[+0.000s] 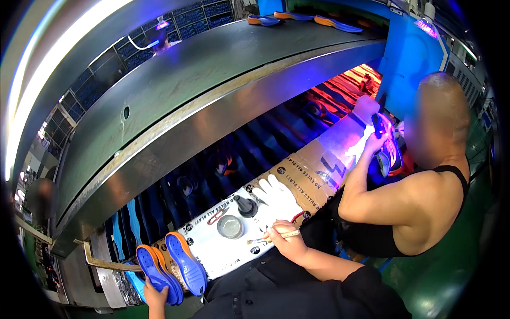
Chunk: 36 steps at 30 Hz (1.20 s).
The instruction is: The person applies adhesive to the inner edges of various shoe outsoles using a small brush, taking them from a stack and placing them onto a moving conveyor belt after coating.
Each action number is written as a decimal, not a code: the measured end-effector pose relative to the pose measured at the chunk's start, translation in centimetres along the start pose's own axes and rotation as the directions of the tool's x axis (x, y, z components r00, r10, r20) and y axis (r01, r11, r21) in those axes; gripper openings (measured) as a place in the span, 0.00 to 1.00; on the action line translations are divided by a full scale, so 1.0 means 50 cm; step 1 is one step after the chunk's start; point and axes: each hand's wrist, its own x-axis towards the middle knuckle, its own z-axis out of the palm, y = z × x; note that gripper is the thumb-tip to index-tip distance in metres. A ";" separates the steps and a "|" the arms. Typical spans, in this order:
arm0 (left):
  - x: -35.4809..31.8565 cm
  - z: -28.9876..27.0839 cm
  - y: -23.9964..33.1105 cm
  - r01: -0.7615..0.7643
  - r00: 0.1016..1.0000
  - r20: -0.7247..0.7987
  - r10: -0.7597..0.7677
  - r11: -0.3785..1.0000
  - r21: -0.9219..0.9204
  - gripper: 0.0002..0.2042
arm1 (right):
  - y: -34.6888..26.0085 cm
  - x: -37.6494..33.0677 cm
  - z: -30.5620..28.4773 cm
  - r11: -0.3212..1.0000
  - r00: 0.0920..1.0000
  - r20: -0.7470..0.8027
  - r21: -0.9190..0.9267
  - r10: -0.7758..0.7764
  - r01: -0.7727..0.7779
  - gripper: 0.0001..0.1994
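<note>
At the lower left, my left hand [155,295] is closed on the near edge of a blue and orange shoe sole [154,268], which overlaps another sole of the same colours. A separate blue shoe sole [185,265] with an orange heel end lies just to its right. My right hand [287,242] pinches a thin brush [264,239] with a wooden handle, its bristles pointing left over the white sheet. Left of the brush stands a small round pot [230,227] of greyish contents. Beside the pot are a black cone-topped bottle [245,206] and red-handled snips [215,216].
A white glove [277,196] lies on the printed cardboard [313,178]. Beyond it runs a rack of dark wavy strips [255,143] under a metal-edged hood [202,106]; more soles [339,24] rest on top. At right, a co-worker [404,202] handles a shoe [390,146].
</note>
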 end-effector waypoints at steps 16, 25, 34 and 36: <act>-0.007 -0.091 0.035 0.558 0.830 0.554 0.070 -0.121 -0.821 0.22 | -0.007 0.068 0.090 0.980 0.997 0.077 -0.196 -0.002 0.017 0.10; -0.076 -0.065 0.148 0.650 0.757 0.613 0.227 -0.357 -0.671 0.28 | 0.068 0.110 0.196 0.899 0.959 0.253 -0.377 -0.130 0.221 0.09; -0.079 -0.071 0.181 0.693 0.713 0.653 0.257 -0.404 -0.597 0.26 | 0.061 0.114 0.187 0.930 0.974 0.201 -0.329 -0.103 0.166 0.09; -0.075 -0.078 0.173 0.695 0.718 0.639 0.277 -0.338 -0.634 0.24 | 0.039 0.114 0.173 0.958 0.983 0.155 -0.253 -0.099 0.137 0.11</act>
